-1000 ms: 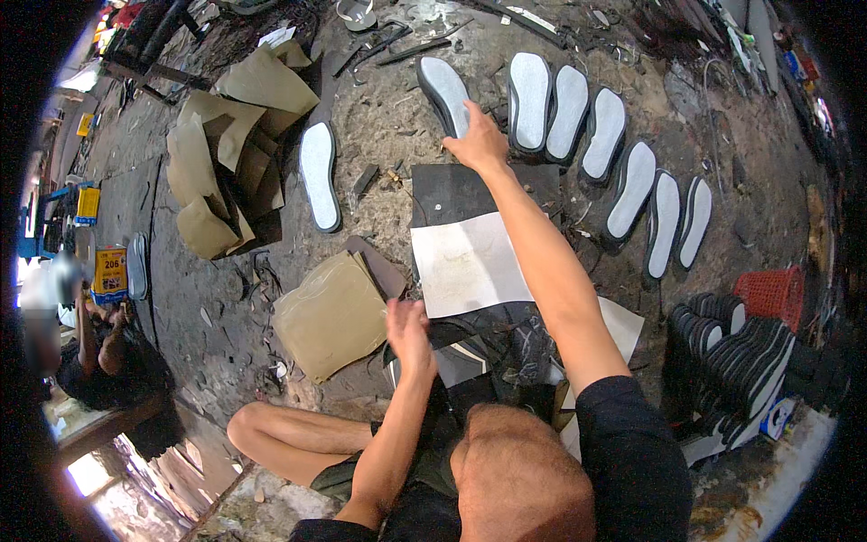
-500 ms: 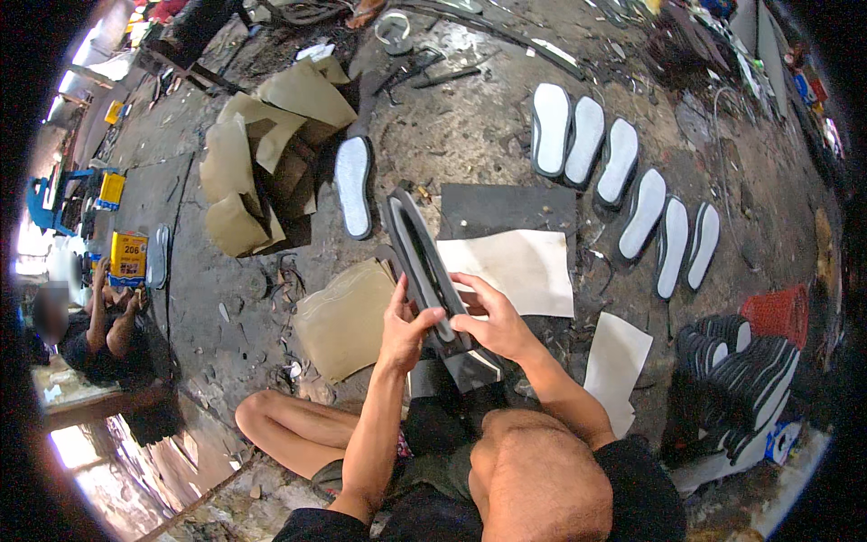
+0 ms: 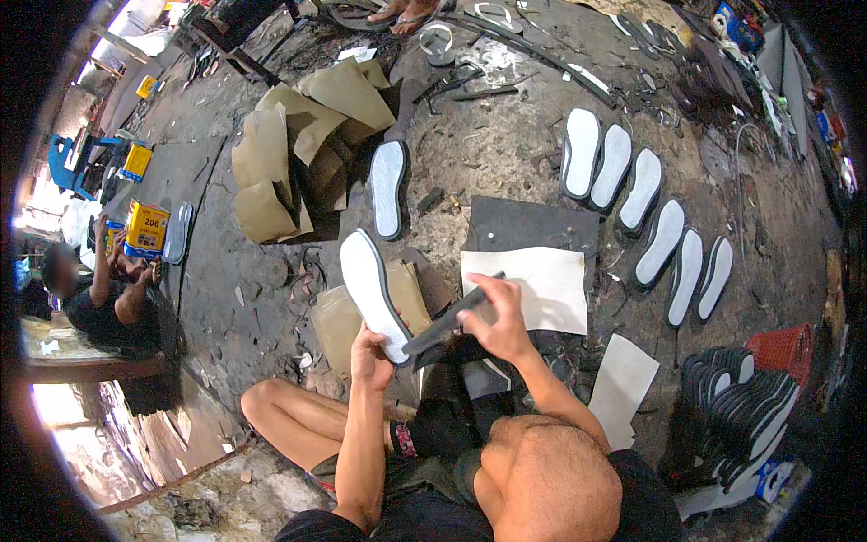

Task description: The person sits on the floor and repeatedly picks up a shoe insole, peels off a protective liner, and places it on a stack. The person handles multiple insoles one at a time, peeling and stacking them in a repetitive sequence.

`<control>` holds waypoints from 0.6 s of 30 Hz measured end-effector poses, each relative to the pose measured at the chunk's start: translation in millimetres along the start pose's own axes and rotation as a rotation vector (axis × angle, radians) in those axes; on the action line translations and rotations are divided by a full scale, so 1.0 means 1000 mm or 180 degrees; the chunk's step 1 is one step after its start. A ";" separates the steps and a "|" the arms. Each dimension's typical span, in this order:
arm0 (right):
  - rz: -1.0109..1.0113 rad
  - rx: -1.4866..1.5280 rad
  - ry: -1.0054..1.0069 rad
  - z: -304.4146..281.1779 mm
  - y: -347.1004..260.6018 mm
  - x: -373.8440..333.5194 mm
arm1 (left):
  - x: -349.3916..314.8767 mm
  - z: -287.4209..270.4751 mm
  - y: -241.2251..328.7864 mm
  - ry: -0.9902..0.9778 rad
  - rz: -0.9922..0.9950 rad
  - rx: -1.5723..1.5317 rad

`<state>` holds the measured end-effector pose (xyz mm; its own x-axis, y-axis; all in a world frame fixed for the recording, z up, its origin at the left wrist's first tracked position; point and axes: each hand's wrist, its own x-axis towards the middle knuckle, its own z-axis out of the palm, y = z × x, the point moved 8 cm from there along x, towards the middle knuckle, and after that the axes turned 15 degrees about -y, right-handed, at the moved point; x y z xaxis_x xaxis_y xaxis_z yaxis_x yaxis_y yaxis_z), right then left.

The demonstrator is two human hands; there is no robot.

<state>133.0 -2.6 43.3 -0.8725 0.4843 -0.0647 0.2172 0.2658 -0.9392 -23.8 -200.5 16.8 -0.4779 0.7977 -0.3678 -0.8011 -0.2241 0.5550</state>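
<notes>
Fingers (image 3: 368, 338) of the left hand (image 3: 368, 363) grip the near end of a white-faced sole (image 3: 370, 282), which slants away beyond them; the right hand (image 3: 502, 323) pinches a dark strip (image 3: 444, 325) beside that end. Rightward lies a white sheet (image 3: 537, 291).

Floor (image 3: 519, 167): grey-brown, stained, scattered with dark scraps and offcuts. Contents, placed by the dark sheet (image 3: 533, 224):

- Dark sheet: one, flat.
- White sheet (image 3: 542, 294): one, overlapping the near part of the dark sheet.
- White-topped soles (image 3: 660, 242): six, in a slanting row to its right, pale faces up.
- Single sole (image 3: 389, 188): to its left, pale face up.
- Small dark block (image 3: 431, 200): just left of it.
- Tan sheets (image 3: 336, 330): stacked, to its near left, partly hidden.
- Curled tan sheets (image 3: 293, 149): loose heap, farther left.
- Pale offcut (image 3: 625, 378): to its near right.
- Dark strip (image 3: 488, 92): beyond it.
- Slipper (image 3: 437, 44): beyond it, farther off.
</notes>
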 end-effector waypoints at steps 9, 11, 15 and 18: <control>-0.1242 -0.0467 -0.1023 -0.020 -0.080 0.039 | -0.024 -0.108 0.024 0.1275 0.0153 0.0402; -0.0993 0.0445 0.0051 -0.071 -0.088 0.027 | -0.035 -0.120 0.051 0.1940 0.0276 0.2186; -0.0088 0.0580 0.0572 -0.091 -0.029 -0.006 | -0.048 -0.060 0.057 0.1854 0.0641 0.6509; 0.0078 -0.0505 0.0608 -0.063 -0.026 -0.030 | -0.036 -0.002 0.029 0.1126 0.0257 0.7463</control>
<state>180.9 28.9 90.9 -0.7710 0.6368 -0.0077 0.3163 0.3723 -0.8726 -30.7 -237.1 44.4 -0.6971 0.6779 -0.2335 0.6861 0.7253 0.0574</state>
